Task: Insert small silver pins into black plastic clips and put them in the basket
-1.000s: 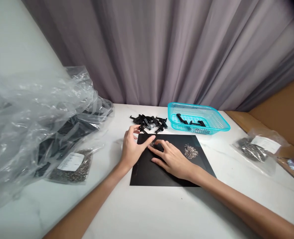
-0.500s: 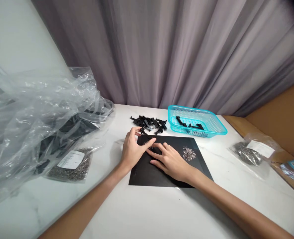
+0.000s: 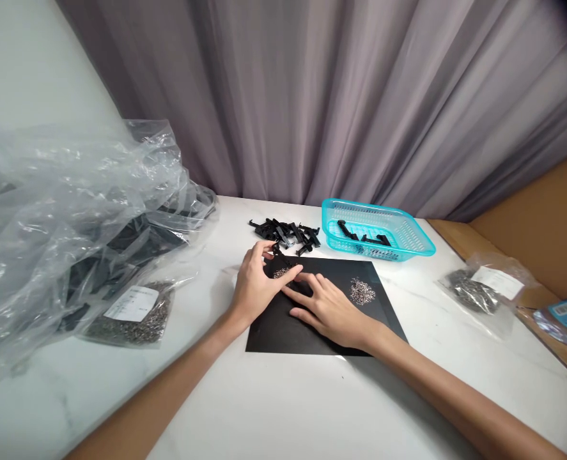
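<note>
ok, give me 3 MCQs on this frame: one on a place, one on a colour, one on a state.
1. Where is the loose pile of black plastic parts?
A. inside the basket
B. on the table between the black mat and the curtain, left of the basket
C. on the cardboard at right

2. What colour is the basket?
A. red
B. white
C. turquoise

3. What are the hands doing?
A. both raised off the table
B. left hand and right hand both down at the black mat, fingertips at a small heap of metal bits
C. both inside the clear bag

Answers: B, the parts lie on the white table just behind the mat's far edge. C, its mesh walls are turquoise. B, both hands meet at the heap on the mat's left part.
</note>
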